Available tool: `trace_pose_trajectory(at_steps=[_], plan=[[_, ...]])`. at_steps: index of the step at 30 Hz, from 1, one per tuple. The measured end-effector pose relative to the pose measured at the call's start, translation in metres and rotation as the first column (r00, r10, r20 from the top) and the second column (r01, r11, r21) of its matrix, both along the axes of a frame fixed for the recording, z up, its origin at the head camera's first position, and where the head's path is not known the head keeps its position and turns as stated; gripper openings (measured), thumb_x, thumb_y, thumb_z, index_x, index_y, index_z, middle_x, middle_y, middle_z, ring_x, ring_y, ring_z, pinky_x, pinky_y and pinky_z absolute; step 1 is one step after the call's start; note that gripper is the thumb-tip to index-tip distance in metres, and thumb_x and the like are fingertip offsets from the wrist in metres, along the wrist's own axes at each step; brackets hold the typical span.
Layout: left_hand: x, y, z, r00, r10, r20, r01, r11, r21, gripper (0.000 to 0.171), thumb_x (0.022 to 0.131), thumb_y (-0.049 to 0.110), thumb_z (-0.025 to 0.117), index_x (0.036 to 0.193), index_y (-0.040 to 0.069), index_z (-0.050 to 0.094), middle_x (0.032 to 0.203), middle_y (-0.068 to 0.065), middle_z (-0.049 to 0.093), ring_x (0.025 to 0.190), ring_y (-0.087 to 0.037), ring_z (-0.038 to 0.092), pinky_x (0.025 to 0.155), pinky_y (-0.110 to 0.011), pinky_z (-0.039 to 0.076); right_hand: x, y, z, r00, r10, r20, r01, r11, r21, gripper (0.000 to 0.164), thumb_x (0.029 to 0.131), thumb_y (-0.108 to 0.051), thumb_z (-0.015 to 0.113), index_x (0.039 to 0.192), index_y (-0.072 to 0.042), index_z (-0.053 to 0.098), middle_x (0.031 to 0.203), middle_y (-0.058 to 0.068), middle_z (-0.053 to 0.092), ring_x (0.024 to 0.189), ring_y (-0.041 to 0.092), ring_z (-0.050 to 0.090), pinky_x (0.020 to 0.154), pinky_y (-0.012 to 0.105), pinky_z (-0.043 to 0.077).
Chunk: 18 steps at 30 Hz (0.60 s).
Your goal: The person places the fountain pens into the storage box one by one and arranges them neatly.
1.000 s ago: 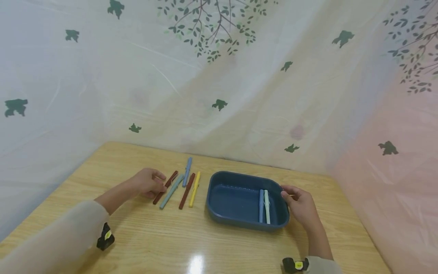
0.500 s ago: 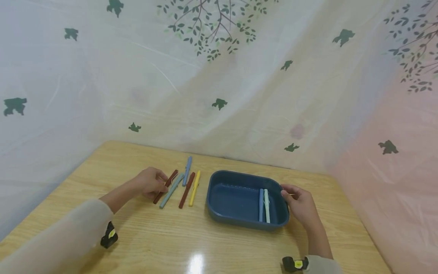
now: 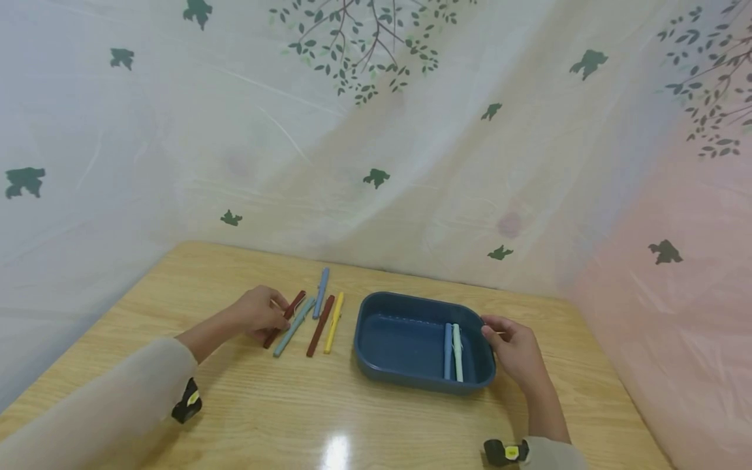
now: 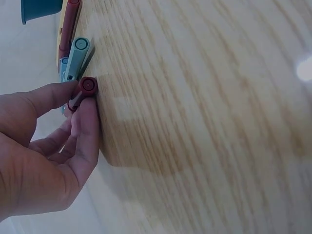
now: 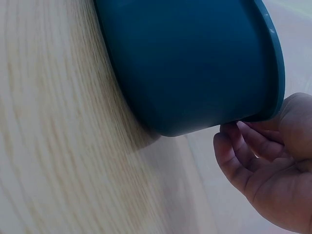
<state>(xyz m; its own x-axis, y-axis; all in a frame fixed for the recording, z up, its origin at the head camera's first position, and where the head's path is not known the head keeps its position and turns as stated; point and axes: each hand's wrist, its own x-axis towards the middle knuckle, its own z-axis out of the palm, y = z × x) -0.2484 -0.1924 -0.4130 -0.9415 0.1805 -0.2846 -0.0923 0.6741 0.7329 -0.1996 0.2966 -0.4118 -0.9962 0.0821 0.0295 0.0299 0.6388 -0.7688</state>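
My left hand (image 3: 261, 312) pinches a dark red pen (image 4: 88, 85) between thumb and fingers, low over the table at the left of a group of pens. Right beside it lies a grey-green pen (image 3: 294, 328); a blue pen (image 3: 322, 292), a second dark red pen (image 3: 320, 326) and a yellow pen (image 3: 334, 324) lie further right. With thumb and fingers, my right hand (image 3: 517, 349) grips the right end rim of a dark blue plastic bin (image 3: 399, 339). Inside that bin, a blue pen (image 3: 448, 352) and a pale mint pen (image 3: 458, 354) lie side by side at the right end.
The wooden table (image 3: 282, 411) carries the pens and the bin. A pale curtain (image 3: 329, 209) printed with leaves and birds hangs right behind its back edge and along both sides. Dark wrist cameras sit at both sleeves.
The left hand has shifted slightly right and its fingers have closed on the dark red pen. The right hand and the bin stay in place.
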Motion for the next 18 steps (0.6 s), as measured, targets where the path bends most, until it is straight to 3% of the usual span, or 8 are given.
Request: trace_pose_trajectory(at_steps=[18], plan=[[-0.0047,0.0033,-0.0022,1.000,0.018,0.003,-0.018,0.999,-0.042,0.036,0.086,0.002,0.072,0.121,-0.006,0.063,0.099,-0.014,0.063,0.078,-0.022,0.065,0.058,-0.033,0.061,0.0001,-0.0005,0.0002,1.000,0.004,0.002,-0.004,1.000,-0.009,0.036,0.108,-0.021,0.055,0.140,-0.006,0.061,0.132,0.018,0.062,0.114,0.030,0.062,0.087,0.026,0.058]])
